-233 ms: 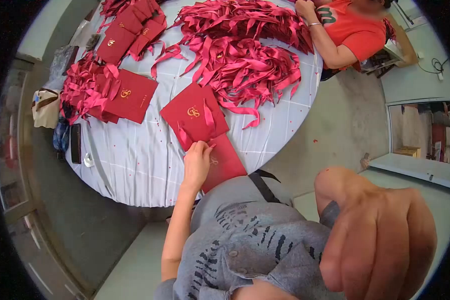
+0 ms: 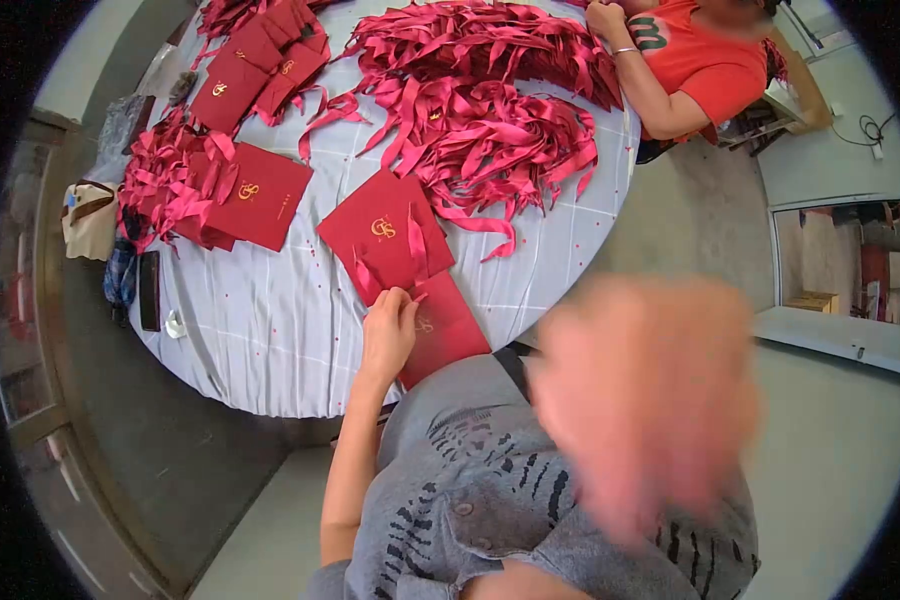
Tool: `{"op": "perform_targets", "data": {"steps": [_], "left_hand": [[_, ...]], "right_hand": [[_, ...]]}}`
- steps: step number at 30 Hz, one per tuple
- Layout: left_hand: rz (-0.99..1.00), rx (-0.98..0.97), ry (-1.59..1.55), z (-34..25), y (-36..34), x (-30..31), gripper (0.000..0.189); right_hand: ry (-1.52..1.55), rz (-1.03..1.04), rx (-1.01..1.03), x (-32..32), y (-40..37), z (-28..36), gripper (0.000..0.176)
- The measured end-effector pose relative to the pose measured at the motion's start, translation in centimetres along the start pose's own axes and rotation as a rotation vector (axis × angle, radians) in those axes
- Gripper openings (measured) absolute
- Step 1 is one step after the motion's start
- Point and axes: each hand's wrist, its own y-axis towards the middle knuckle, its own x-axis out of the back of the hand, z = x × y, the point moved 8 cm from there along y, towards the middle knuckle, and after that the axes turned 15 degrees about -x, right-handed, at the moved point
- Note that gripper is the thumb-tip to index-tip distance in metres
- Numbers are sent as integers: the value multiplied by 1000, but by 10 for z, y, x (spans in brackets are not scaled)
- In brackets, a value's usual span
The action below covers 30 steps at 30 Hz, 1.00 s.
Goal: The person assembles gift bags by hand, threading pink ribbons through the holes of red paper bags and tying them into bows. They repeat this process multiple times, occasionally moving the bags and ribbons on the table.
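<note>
My left hand (image 2: 388, 330) is closed in a pinch at the lower edge of a red paper gift bag (image 2: 370, 215) with a gold emblem. A short end of red ribbon (image 2: 419, 297) sticks out from its fingertips. Two ribbon strips lie across that bag. Below it, partly under my left hand, lies another red bag (image 2: 448, 335) that reaches the table edge. My right hand (image 2: 650, 400) is raised close to the camera over my body, away from the bags. Motion smears its fingers, so whether it holds anything cannot be seen.
A big heap of red bags with ribbons (image 2: 490, 130) covers the back of the cloth-covered table (image 2: 260, 370). More bags (image 2: 260, 195) lie at left, near a dark phone-like object (image 2: 150, 290). A co-worker in a red shirt (image 2: 710, 70) sits at far right.
My right hand has swung left and up, toward the table, and is now blurred; before, its fingers looked curled. My left hand stays at the bag edge.
</note>
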Motion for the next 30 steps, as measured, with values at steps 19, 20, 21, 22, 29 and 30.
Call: {"op": "perform_targets", "data": {"steps": [19, 20, 21, 22, 29, 30], "left_hand": [[-422, 273, -257, 58, -56, 33, 25], [-425, 269, -256, 58, -55, 35, 25], [-382, 311, -228, 59, -54, 35, 24], [-339, 354, -200, 61, -55, 33, 22], [-340, 199, -88, 37, -47, 40, 18], [-331, 156, -46, 34, -46, 41, 17]], "right_hand": [[-1293, -442, -289, 160, 21, -247, 15], [-1290, -468, -318, 160, 27, -252, 16], [-1327, -522, -297, 156, 31, -253, 20], [-1329, -519, -294, 153, 36, -258, 20], [-1427, -663, -326, 155, 45, -266, 25], [-1394, -649, -321, 154, 47, -266, 24]]}}
